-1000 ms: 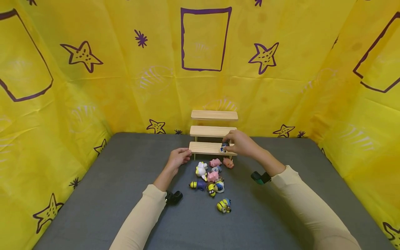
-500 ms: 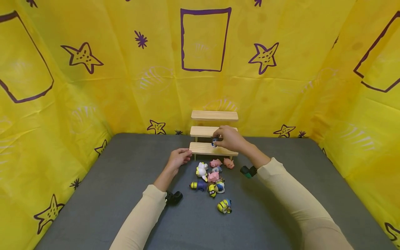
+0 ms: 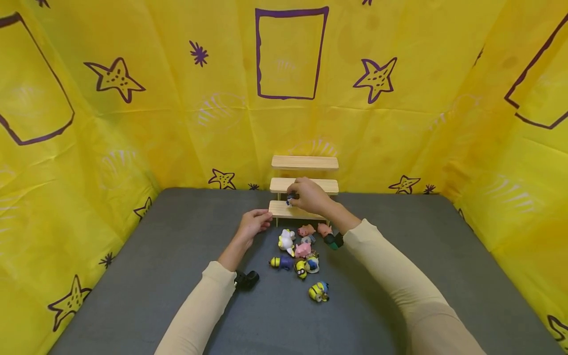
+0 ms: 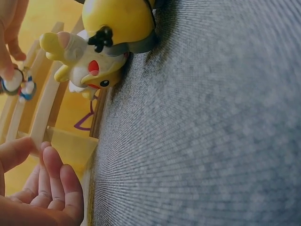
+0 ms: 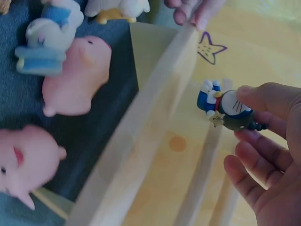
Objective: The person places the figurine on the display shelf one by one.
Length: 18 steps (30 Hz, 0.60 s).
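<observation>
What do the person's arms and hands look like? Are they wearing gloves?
No gloves: the left hand and right hand are bare. Both arms wear long cream sleeves. By each cuff sits a small black gadget; the right one has some green.

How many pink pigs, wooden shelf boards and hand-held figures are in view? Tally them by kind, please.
Pink pig figures: 3
Wooden shelf boards: 3
Doraemon figure, pinched in the right hand: 1
Total: 7
</observation>
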### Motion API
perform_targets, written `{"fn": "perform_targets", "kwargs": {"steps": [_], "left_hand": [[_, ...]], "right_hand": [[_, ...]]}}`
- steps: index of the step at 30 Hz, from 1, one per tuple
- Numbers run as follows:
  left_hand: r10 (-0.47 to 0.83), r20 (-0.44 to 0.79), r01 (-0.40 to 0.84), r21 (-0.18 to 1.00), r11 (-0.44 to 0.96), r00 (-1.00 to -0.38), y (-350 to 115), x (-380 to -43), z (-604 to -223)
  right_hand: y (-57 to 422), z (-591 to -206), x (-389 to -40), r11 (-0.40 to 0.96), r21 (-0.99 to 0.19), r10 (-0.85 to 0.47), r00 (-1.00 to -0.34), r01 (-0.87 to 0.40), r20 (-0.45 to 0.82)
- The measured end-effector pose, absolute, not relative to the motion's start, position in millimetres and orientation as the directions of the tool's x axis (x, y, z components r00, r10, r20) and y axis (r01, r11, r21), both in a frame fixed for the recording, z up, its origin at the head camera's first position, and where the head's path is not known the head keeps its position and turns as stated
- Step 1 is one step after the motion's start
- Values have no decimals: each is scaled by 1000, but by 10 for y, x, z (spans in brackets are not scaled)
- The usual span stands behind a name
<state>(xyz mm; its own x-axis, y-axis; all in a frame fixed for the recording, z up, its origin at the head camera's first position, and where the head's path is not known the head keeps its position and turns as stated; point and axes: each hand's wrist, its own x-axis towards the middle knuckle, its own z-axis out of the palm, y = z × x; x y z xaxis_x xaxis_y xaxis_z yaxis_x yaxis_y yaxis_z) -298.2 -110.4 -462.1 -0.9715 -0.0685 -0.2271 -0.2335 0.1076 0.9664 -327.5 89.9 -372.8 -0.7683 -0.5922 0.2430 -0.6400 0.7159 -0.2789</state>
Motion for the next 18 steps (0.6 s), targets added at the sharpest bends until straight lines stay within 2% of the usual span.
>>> {"fn": "perform_targets", "kwargs": {"steps": [9,18], "left_hand": [[-56,-204,-208,975,83,-977,-1099,-2969,-4627],[-61,-215,-220,973,76,-975,-1107,-2982,-4615]], "right_hand": [[714,-3850,-3311,727,-208,-608,-755,-654,247],[636,-3876,-3332,740,-205,-594,-766,-640,247]]}}
